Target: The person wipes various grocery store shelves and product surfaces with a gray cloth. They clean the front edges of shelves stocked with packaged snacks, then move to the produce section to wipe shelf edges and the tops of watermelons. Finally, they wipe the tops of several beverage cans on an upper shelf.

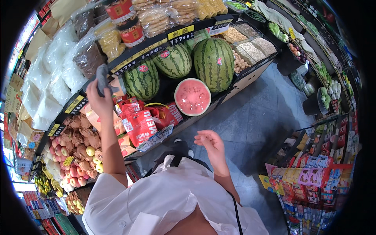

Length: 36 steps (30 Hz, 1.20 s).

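Note:
My left hand (100, 97) is raised over the edge of the display shelf, closed on a grey cloth (103, 80) that rests against the shelf's label strip. My right hand (211, 144) hangs in the air over the floor, fingers loosely curled, with nothing seen in it. In front of me a cut watermelon (192, 97) shows its pink face, at the front edge of the display. Behind it stand whole striped watermelons (213, 63). Red printed fruit bags (140, 124) lie between my left forearm and the cut melon.
Apples (77, 171), some in brown paper, are heaped at the left. Packaged biscuits (154, 20) and white bags (55, 70) fill the upper shelf. Bins of grains (249, 51) stand beyond the melons. A snack rack (311, 176) stands at the right, and black vegetable buckets (314, 102) line the far aisle.

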Available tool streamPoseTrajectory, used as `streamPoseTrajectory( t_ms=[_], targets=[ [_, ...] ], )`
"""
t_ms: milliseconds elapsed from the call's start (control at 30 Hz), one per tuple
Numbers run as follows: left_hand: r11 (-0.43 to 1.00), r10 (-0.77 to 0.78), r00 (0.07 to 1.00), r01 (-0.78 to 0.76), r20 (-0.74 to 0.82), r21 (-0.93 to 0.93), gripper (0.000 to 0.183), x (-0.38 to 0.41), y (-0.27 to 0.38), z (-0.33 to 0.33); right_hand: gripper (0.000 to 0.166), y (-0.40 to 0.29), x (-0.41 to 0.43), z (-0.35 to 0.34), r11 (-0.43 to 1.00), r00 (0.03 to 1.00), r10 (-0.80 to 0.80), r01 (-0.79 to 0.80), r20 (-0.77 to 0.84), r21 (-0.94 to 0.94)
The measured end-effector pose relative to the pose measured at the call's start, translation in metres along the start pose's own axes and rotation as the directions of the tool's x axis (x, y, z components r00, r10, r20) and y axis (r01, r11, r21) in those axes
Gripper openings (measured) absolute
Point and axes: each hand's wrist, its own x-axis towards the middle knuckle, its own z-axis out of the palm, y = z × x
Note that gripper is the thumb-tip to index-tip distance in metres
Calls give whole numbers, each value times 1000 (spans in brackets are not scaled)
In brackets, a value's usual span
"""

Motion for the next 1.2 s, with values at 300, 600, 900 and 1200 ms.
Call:
streamPoseTrajectory(
  t_ms=[300, 600, 900, 1200],
  targets=[
    [970, 84, 992, -102, 91, 221, 38, 22, 41, 86, 17, -14, 3, -59, 1000, 963, -28, 30, -268, 1],
    [997, 42, 994, -49, 106, 61, 42, 35, 121, 166, 16, -49, 80, -102, 994, 944, -89, 65, -317, -88],
    [998, 16, 986, -5, 168, -62, 42, 45, 166, 221, 15, -92, 181, -124, 983, 971, -87, 48, -222, -175],
    [985, -79, 984, 102, 159, -142, 40, 53, 185, 249, 17, -94, 242, -148, 988, 992, -18, -2, -126, -153]
  ],
)
